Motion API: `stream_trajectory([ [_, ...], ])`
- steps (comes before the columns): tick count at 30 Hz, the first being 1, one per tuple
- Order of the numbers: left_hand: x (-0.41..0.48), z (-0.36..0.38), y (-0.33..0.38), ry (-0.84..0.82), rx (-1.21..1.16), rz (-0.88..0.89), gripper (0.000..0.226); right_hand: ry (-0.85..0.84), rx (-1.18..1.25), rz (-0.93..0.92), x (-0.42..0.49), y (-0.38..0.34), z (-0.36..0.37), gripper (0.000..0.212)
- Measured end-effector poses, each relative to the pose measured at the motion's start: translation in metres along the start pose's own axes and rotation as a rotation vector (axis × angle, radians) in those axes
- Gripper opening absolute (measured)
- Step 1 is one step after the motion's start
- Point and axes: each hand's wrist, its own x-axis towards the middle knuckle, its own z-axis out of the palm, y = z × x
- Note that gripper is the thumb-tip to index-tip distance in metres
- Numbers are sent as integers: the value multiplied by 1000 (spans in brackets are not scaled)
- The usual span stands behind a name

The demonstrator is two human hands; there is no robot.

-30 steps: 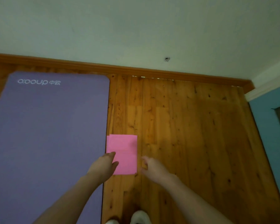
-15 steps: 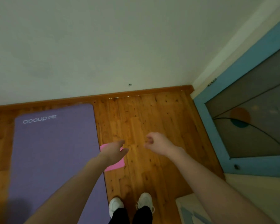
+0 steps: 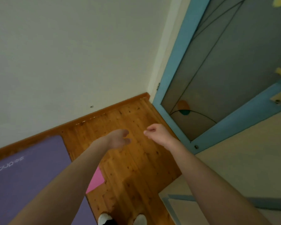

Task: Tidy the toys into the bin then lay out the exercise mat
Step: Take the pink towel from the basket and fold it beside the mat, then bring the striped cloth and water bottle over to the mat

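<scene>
Exercise mat (image 3: 31, 168), one, purple, one pink sheet (image 3: 96, 179) beside it, left hand (image 3: 118, 140), right hand (image 3: 157, 133), both slack, empty

Wooden plank floor (image 3: 133, 159), knotty, orange-brown; purple exercise mat (image 3: 31, 176) lies flat on it at left, white logo near its far end; pink flat sheet (image 3: 96, 179) on the boards just beside the mat's right edge, partly hidden by a forearm; two white shoes (image 3: 104, 219) stand at bottom; pale blue-bordered rug (image 3: 177, 207) corner at lower right.
</scene>
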Motion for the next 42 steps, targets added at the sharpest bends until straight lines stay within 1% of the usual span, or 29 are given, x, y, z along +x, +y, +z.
stream_trajectory([
  [3,10,5,44,-35,109,29,56,46,28,19,-20,20,-25,45],
  [7,26,3,87,-113,230,76,58,92,98,103,-37,46,-44,44],
  [10,42,-1,114,-219,338,152,54,146,191,173,-47,61,-54,50],
  [11,51,-2,127,-262,387,197,51,186,226,195,-51,67,-59,51],
  [14,68,2,157,-318,497,324,38,273,284,279,-64,82,-67,51],
  [16,79,7,185,-392,611,441,38,358,344,338,-78,93,-72,52],
  [18,80,17,210,-447,726,529,44,441,395,394,-96,104,-74,54],
  [22,67,53,244,-529,963,647,48,498,424,473,-140,123,-66,42],
  [24,52,76,255,-605,1101,710,48,502,440,514,-161,134,-55,32],
  [27,22,118,270,-721,1262,813,45,579,511,573,-198,155,-37,28],
  [29,-5,150,281,-783,1299,884,41,676,560,655,-228,170,-23,27],
  [32,-51,199,297,-864,1319,957,41,806,647,797,-278,195,4,34],
  [33,-61,209,298,-884,1297,970,41,837,674,824,-288,202,10,37],
  [35,-94,249,309,-926,1242,1015,40,951,753,892,-328,224,30,39],
  [38,-134,302,328,-891,1162,1165,36,1092,842,952,-382,252,53,40],
  [42,-195,380,361,-899,1096,1266,39,1221,906,1001,-462,292,81,40],
])
